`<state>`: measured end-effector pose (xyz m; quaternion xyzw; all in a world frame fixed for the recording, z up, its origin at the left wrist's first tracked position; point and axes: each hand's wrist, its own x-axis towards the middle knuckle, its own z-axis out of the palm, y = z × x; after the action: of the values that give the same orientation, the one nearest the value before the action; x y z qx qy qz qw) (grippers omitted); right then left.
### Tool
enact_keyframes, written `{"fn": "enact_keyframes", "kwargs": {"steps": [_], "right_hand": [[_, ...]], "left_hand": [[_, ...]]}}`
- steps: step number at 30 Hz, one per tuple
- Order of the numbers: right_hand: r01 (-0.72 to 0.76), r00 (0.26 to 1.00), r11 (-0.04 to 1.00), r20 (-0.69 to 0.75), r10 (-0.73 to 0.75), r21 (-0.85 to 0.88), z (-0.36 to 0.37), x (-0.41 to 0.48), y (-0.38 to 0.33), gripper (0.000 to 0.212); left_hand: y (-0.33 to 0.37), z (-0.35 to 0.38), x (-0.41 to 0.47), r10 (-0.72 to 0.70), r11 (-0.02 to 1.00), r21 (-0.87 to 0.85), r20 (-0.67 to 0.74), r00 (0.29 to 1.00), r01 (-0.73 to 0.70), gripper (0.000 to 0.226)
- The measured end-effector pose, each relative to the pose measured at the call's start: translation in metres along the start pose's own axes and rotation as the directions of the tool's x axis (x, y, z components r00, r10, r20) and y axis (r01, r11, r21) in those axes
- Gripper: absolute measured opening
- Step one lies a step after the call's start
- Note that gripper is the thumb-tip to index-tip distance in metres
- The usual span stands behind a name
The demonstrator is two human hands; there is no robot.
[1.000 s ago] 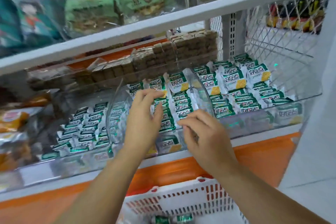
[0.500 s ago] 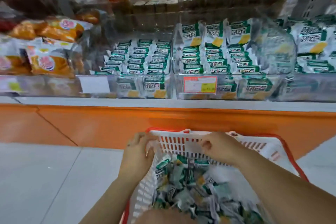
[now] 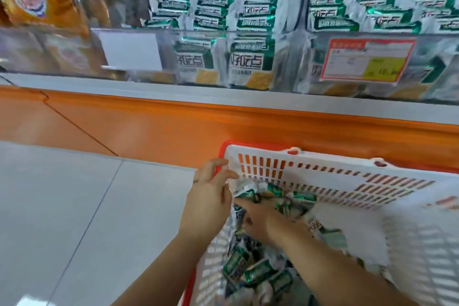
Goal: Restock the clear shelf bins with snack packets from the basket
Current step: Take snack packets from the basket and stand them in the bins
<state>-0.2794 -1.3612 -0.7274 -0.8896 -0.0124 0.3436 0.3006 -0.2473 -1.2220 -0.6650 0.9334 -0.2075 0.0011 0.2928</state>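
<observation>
Stock entry, restocking under way. On the shelf we record two clear shelf bins: the middle bin (image 3: 171, 54), with a blank white label (image 3: 130, 51) on its front wall, and the right-hand bin (image 3: 434, 57), with a red-and-yellow price tag (image 3: 367, 59). Both hold green-and-white shelved packets (image 3: 250, 15) in close rows that reach their front walls. We judge them largely filled, though we cannot tell how much room is left at the back or top. To the left sit orange bags (image 3: 47, 5), which are no part of this job. Below the shelf runs an orange base panel (image 3: 149, 129) over a pale tiled floor (image 3: 62, 194). Low against that panel is the white basket (image 3: 347, 176) with its red rim. It holds a deep heap of loose snack packets (image 3: 258, 273) of the same green-and-white kind, so we judge that a good deal of stock is left to move. Left hand (image 3: 208, 196): at the basket's left corner, grip wide, fingers loosely extended, tips touching a top packet (image 3: 244, 191). Right hand (image 3: 260, 223): down in the heap just beside the left, fingers bent among the packets; it is blurred, so we cannot tell whether its grip holds one. Step in hand, in our judgement: gathering the next load for the bins.
</observation>
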Motion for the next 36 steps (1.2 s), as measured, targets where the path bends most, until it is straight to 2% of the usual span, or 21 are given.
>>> {"fn": "enact_keyframes", "kwargs": {"steps": [1,3,6,9,12,16,20,25,28,30,33,36], "right_hand": [[-0.045,0.999,0.999,0.015,0.045,0.012,0.003,0.002,-0.003,0.065],[-0.041,0.999,0.999,-0.001,0.041,-0.012,0.0,0.003,-0.005,0.064],[0.0,0.999,0.992,-0.035,-0.004,-0.128,-0.001,0.002,-0.006,0.051],[0.02,0.995,0.989,-0.09,-0.033,-0.143,0.0,-0.003,-0.01,0.036],[0.024,0.992,0.984,-0.119,-0.045,-0.177,-0.008,-0.009,-0.011,0.03],[0.067,0.965,0.988,-0.241,-0.1,-0.143,-0.036,-0.032,-0.017,0.027],[0.124,0.962,0.986,-0.23,-0.146,-0.107,-0.086,-0.075,-0.039,0.01],[0.139,0.941,0.973,-0.28,-0.188,-0.186,-0.14,-0.144,-0.063,0.016],[0.173,0.906,0.968,-0.356,-0.229,-0.182,-0.165,-0.201,-0.072,0.009],[0.215,0.87,0.972,-0.434,-0.235,-0.096,-0.174,-0.231,-0.073,0.01],[0.332,0.768,0.938,-0.605,-0.209,0.097,-0.18,-0.27,-0.066,0.014],[0.4,0.648,0.901,-0.747,-0.148,0.168,-0.187,-0.287,-0.055,0.014]], "left_hand": [[0.0,0.0,0.0,0.002,1.0,0.002,-0.001,1.0,-0.002,0.029],[-0.001,0.001,0.001,0.004,1.0,0.005,0.0,1.0,-0.004,0.029],[-0.001,0.001,0.001,0.005,1.0,0.01,-0.005,1.0,-0.005,0.027],[-0.002,0.001,0.0,-0.012,1.0,0.007,-0.005,1.0,0.012,0.027],[-0.002,0.003,0.001,0.004,1.0,0.024,-0.015,1.0,-0.004,0.027],[-0.002,0.001,-0.002,0.013,0.999,0.038,0.018,1.0,-0.013,0.029],[0.003,-0.01,-0.004,0.036,0.995,0.093,0.068,0.997,-0.042,0.034],[0.062,-0.066,0.006,0.029,0.964,-0.267,0.17,0.985,0.018,0.026],[0.111,-0.103,0.009,0.137,0.903,-0.427,0.181,0.974,-0.048,0.021],[0.137,-0.118,0.009,0.18,0.87,-0.491,0.241,0.954,-0.04,0.029],[0.179,-0.132,0.008,0.242,0.874,-0.475,0.254,0.936,-0.097,0.037],[0.213,-0.141,0.014,0.295,0.865,-0.47,0.196,0.935,-0.174,0.029]]}}
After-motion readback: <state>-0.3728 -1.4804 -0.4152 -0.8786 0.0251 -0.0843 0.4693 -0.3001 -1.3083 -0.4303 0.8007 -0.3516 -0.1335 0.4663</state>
